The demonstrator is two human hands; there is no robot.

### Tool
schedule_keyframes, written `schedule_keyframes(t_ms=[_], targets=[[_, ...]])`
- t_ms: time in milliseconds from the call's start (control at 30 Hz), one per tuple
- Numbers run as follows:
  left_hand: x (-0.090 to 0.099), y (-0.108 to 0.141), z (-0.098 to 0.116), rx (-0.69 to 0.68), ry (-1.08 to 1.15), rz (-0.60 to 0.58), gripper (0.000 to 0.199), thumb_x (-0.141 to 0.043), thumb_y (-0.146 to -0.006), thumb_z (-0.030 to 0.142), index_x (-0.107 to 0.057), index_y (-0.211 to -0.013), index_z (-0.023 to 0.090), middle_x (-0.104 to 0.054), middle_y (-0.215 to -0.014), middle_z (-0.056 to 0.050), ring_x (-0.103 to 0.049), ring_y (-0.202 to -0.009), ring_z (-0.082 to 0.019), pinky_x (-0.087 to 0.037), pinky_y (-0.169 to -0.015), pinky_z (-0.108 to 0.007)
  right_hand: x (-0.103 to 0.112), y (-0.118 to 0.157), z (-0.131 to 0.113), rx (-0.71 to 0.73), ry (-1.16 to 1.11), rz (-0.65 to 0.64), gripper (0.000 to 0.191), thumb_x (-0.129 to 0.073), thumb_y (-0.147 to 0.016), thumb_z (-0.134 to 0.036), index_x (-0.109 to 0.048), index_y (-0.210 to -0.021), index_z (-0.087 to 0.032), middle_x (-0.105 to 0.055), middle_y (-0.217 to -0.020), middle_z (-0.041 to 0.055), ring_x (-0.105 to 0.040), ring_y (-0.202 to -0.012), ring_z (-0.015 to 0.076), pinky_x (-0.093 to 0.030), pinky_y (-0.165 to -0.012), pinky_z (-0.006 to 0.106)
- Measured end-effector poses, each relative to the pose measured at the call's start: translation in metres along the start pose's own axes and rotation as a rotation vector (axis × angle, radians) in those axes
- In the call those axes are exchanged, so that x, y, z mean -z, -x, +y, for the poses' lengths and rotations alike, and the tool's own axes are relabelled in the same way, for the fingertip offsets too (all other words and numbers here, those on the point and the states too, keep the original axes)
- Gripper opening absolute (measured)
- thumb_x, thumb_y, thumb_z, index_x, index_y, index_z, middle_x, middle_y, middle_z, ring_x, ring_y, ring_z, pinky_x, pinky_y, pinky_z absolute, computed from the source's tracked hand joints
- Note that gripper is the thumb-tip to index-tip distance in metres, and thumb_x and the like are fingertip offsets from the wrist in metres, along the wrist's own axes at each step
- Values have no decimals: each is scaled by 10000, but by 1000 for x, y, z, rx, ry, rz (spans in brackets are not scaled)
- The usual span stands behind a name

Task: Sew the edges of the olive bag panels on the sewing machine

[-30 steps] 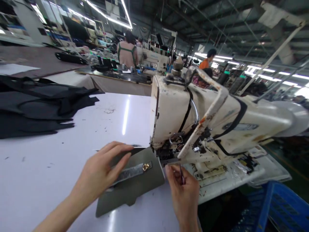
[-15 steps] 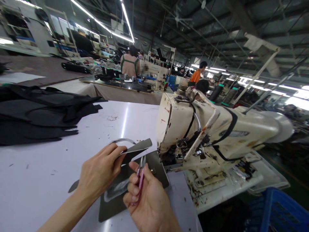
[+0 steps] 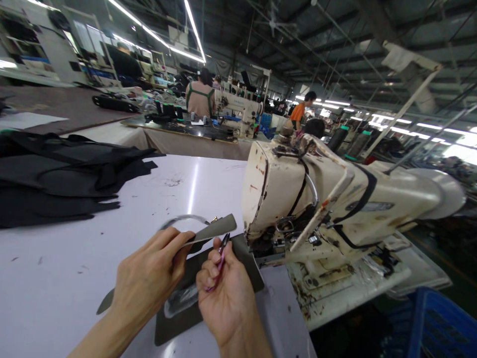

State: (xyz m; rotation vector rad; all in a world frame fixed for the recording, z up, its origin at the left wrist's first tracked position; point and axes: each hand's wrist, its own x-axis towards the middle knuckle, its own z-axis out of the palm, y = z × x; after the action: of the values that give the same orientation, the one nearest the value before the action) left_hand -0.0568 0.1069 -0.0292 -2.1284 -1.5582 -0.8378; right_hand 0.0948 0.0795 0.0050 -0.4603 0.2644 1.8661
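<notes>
The sewing machine (image 3: 305,194) stands at the right end of the white worktop (image 3: 122,243), and both hands work just left of its needle end. The left hand (image 3: 149,273) grasps the raised grey-green panel (image 3: 219,226), pinching its edge between thumb and fingers so that it tilts up off the surface, left of the machine. The right hand (image 3: 229,298), nearer the machine, has its fingers curled around pink-handled snips (image 3: 220,261), their dark tips pointing up beside the raised panel's edge; whether they touch it is unclear. Under both hands a flat grey-green panel (image 3: 244,256) lies on the worktop, its right end close beside the machine's base, with a whitish, translucent patch (image 3: 181,301) on its face. Whether the two panels are joined cannot be told. Behind the raised one, left of the machine, a curved grey strip (image 3: 182,218) ends near a small gold-coloured metal piece (image 3: 213,219). Black cut pieces (image 3: 67,174) lie heaped well left of the machine, a blue crate (image 3: 436,323) sits to its lower right, and a person in orange (image 3: 297,113) is in the background beyond it.
</notes>
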Motion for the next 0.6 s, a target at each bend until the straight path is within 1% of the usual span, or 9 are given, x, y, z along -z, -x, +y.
schedule_keyframes(t_ms=[67,167,233,300,367,400,500,533,600], targets=[[-2,3,-3,-20,4,-25,194,-497,-1012,323,-649,-1122,273,-674,-947,28,-655,-809,-152,-406,-594,-272,1,-3,1,43,-6,6,437,-310,-1139,-316,-642,-959,-96,-503,-602,-46,-390,-419,46,-276,-415,152],[-4,5,-10,-12,1,-122,242,-458,-1028,345,-671,-1106,261,-679,-973,7,-658,-844,-159,-411,-614,-269,6,-2,2,55,3,-13,430,-321,-1136,-312,-650,-954,-102,-505,-609,-38,-401,-425,50,-274,-421,159],[-6,-2,-15,-6,-15,-214,264,-442,-1032,346,-680,-1104,257,-672,-985,-6,-651,-878,-170,-407,-630,-270,10,2,2,39,22,-33,436,-320,-1133,-308,-665,-971,-96,-511,-616,-31,-399,-424,48,-257,-421,161],[-10,-15,-19,-2,-55,-276,285,-424,-1034,341,-693,-1078,258,-660,-972,-14,-631,-883,-186,-366,-610,-280,14,10,3,11,52,-53,431,-338,-1127,-311,-683,-1005,-83,-531,-635,-20,-398,-426,43,-246,-427,159],[-16,-31,-19,27,-102,-271,332,-376,-1042,298,-700,-1098,256,-659,-981,-25,-610,-874,-197,-311,-600,-296,18,20,6,-18,120,-88,367,-450,-1093,-331,-704,-1048,-70,-560,-665,-7,-401,-437,35,-251,-442,156],[-20,-39,-17,45,-115,-251,363,-343,-1045,265,-691,-1148,254,-666,-1028,-29,-606,-900,-200,-301,-611,-302,20,26,7,-23,172,-107,340,-538,-1054,-360,-714,-1064,-68,-573,-679,-1,-395,-440,31,-246,-446,156],[-32,-56,-12,76,-95,-209,426,-285,-1050,206,-609,-1323,240,-648,-1237,-29,-595,-961,-189,-308,-652,-298,30,41,8,28,365,-153,421,-756,-892,-467,-743,-1054,-79,-583,-665,-2,-340,-428,23,-182,-434,171],[-34,-58,-9,79,-81,-212,426,-287,-1053,216,-590,-1351,241,-634,-1279,-24,-591,-943,-180,-304,-650,-293,33,45,6,56,420,-154,454,-775,-866,-502,-750,-1041,-83,-578,-651,-5,-316,-422,21,-155,-431,177],[-35,-57,-5,86,-64,-225,415,-308,-1058,263,-590,-1362,258,-631,-1267,-18,-567,-842,-159,-275,-627,-286,36,49,1,85,471,-143,487,-752,-875,-549,-754,-1029,-87,-560,-632,-9,-296,-425,23,-139,-436,183]])
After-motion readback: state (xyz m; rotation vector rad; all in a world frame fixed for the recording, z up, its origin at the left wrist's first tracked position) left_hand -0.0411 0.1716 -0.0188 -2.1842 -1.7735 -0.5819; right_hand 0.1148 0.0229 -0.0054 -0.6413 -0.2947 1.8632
